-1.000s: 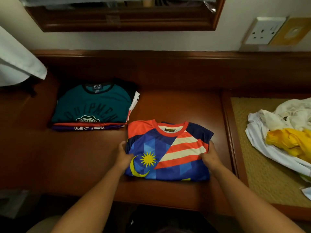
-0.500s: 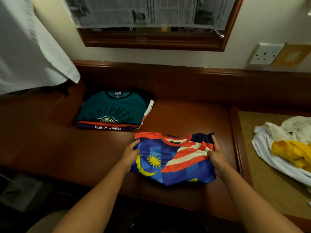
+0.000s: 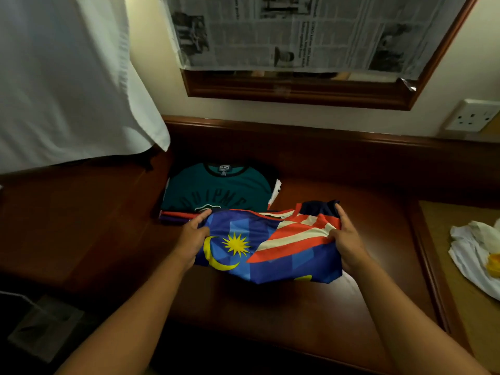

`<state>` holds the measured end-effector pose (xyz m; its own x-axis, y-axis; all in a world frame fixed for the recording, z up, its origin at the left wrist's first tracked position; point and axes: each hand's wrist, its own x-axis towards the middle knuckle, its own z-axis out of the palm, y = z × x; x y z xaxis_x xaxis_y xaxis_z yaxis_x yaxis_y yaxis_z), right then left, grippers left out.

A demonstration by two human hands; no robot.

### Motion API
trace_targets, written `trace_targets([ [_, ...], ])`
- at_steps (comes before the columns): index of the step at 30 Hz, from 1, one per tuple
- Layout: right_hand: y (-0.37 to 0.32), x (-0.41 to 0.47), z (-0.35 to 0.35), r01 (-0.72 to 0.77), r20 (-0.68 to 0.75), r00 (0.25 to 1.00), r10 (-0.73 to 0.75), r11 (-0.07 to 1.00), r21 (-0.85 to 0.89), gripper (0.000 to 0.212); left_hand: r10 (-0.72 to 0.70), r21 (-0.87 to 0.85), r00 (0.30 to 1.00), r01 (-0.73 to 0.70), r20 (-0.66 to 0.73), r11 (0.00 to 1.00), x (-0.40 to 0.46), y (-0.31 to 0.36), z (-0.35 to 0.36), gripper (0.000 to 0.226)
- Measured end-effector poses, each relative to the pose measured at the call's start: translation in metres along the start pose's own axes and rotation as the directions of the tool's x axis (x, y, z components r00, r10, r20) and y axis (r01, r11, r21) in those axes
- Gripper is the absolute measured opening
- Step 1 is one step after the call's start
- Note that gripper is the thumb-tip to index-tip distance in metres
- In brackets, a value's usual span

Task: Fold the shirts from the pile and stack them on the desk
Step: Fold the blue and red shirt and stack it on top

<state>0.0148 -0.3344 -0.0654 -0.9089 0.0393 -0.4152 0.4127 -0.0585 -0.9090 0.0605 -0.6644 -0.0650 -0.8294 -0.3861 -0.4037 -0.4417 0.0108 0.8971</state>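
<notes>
Folded flag shirt (image 3: 267, 247) gripped at its sides; left hand (image 3: 193, 238) and right hand (image 3: 347, 239) both clamped on it.

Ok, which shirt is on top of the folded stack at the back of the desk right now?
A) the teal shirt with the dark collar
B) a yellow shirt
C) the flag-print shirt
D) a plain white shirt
A: the teal shirt lies on top of the stack, while both hands hold the flag-print shirt in front of it.
</notes>
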Motion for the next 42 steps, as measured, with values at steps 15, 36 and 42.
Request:
trace_targets([
  [15, -0.046, 0.143, 0.185, 0.13, -0.052, 0.99, -0.133, 0.989, -0.067, 0.063, 0.159, -0.022, 0.984, -0.161, -0.08, 0.987, 0.213, 0.045, -0.113, 0.066],
  [36, 0.058, 0.17, 0.19, 0.081, -0.084, 0.983, -0.16, 0.805, -0.587, 0.05, 0.24, 0.539, 0.94, -0.076, -0.241, 0.839, 0.261, -0.03, -0.119, 0.033],
  [42, 0.074, 0.158, 0.189, -0.086, -0.173, 0.985, -0.007, 0.848, -0.524, 0.069, 0.139, 0.542, 0.955, 0.027, -0.263, 0.84, 0.233, -0.067, -0.117, 0.064],
])
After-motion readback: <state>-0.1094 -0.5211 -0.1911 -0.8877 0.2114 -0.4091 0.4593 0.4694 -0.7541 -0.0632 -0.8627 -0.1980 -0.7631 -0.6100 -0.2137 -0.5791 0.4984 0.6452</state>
